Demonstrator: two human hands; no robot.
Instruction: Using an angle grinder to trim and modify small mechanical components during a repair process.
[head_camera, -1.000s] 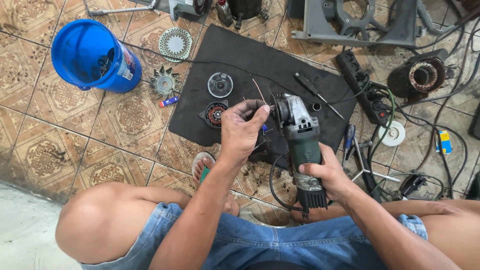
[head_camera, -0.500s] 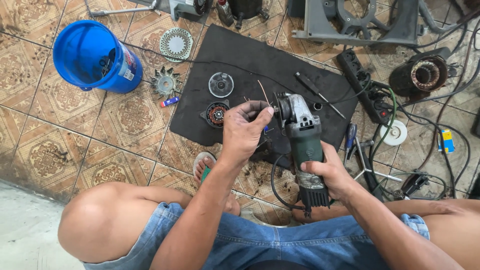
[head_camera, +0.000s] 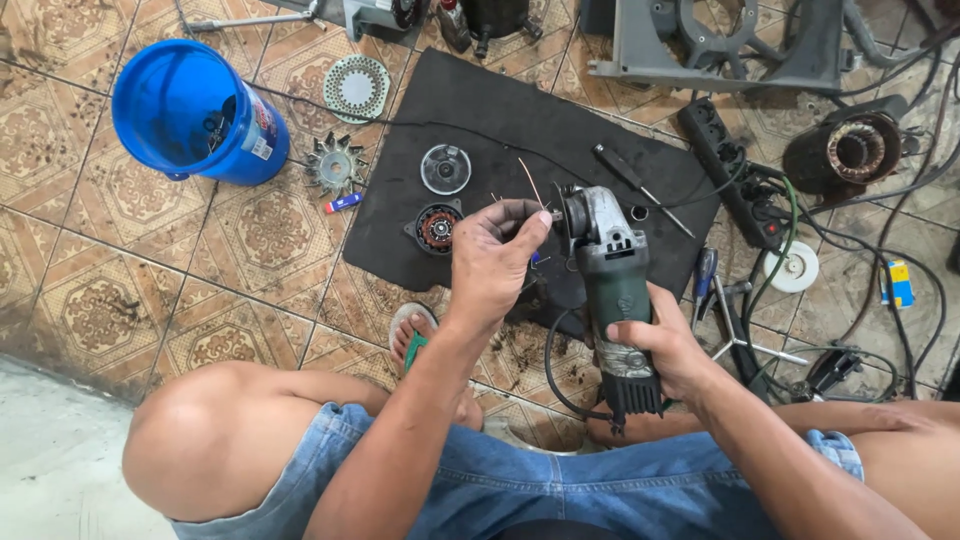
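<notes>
My right hand (head_camera: 668, 345) grips the body of a green angle grinder (head_camera: 612, 275), its grey gear head pointing away from me above a black rubber mat (head_camera: 500, 110). My left hand (head_camera: 497, 258) is at the left side of the grinder's head, fingertips pinched on a small part there that I cannot make out. On the mat just left of that hand lie a round motor part with copper windings (head_camera: 436, 227) and a clear round cap (head_camera: 445, 168). A screwdriver (head_camera: 640, 187) lies on the mat to the right.
A blue bucket (head_camera: 195, 112) lies tipped at the far left, with a fan wheel (head_camera: 335, 165) and a perforated disc (head_camera: 357, 88) beside it. A power strip (head_camera: 730, 170), cables, a motor stator (head_camera: 850, 150) and a grey metal frame (head_camera: 740, 45) crowd the right. My knees frame the bottom.
The grinder and both hands have barely shifted; my left hand stays at the grinder's head, fingers working there.
</notes>
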